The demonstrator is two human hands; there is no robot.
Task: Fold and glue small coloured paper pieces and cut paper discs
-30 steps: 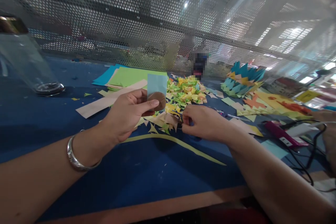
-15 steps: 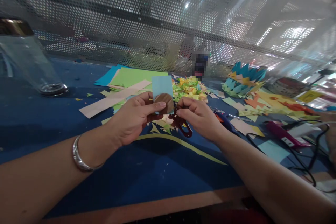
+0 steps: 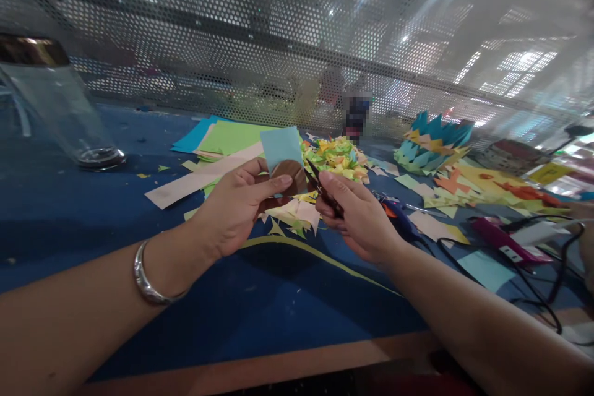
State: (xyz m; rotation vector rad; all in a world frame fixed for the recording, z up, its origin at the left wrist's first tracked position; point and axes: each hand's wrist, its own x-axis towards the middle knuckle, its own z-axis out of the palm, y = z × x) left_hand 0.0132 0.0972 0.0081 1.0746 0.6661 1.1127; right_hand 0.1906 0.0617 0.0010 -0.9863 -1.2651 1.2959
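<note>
My left hand [image 3: 236, 207] pinches a light blue piece of paper [image 3: 281, 145] together with a round brown wood-look disc [image 3: 288, 172], the thumb pressing on the disc. The disc covers the paper's lower part. In my right hand [image 3: 355, 210] is a pair of small scissors [image 3: 325, 190], its dark blades pointing up and left close to the paper's right edge. My fingers hide most of the scissors' handles. Beneath both hands lie cut paper scraps [image 3: 297, 213] and a curved yellow-green paper strip [image 3: 320, 252].
Behind are stacked coloured sheets [image 3: 236, 138], a long pale strip [image 3: 190, 182] and heaped paper flowers [image 3: 341, 158]. A glass bottle [image 3: 60, 105] stands left. Rightward are a blue-and-yellow paper crown [image 3: 431, 142], a blue tool with a cord [image 3: 399, 219] and a magenta power strip [image 3: 508, 238].
My right hand has turned the scissors, so the blades now show, pointing up-left, and the handle loops are tucked into my fingers. The blue paper has tilted slightly left.
</note>
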